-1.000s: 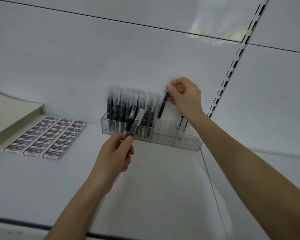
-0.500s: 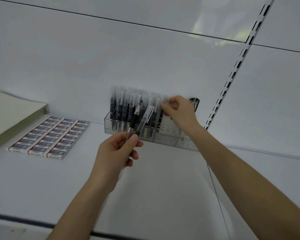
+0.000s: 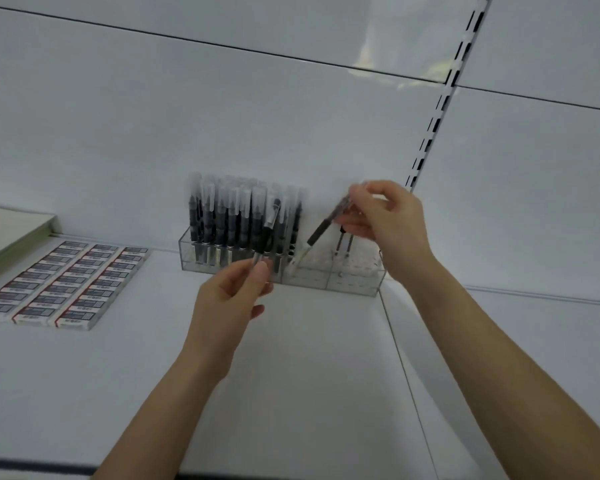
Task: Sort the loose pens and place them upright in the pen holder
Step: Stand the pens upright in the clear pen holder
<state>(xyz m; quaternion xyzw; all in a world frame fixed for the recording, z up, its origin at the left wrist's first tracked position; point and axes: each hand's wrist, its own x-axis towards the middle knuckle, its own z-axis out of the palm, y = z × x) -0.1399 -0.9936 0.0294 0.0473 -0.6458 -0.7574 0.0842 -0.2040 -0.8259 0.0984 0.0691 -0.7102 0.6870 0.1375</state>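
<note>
No text legible. Small boxes point(image 3: 63, 285) in rows at 9 o'clock on the shelf point(image 3: 291, 375) carry dark printed labels, too blurred to read. Pens point(image 3: 229, 216) in the pen holder point(image 3: 326, 280): markings unreadable.

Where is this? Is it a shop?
Most likely a stationery shop's display shelf. A clear plastic pen holder holds many identical black pens with clear caps, neat rows of small white boxed packs lie beside it, and a slotted metal shelving strip runs up the white back wall.
</note>
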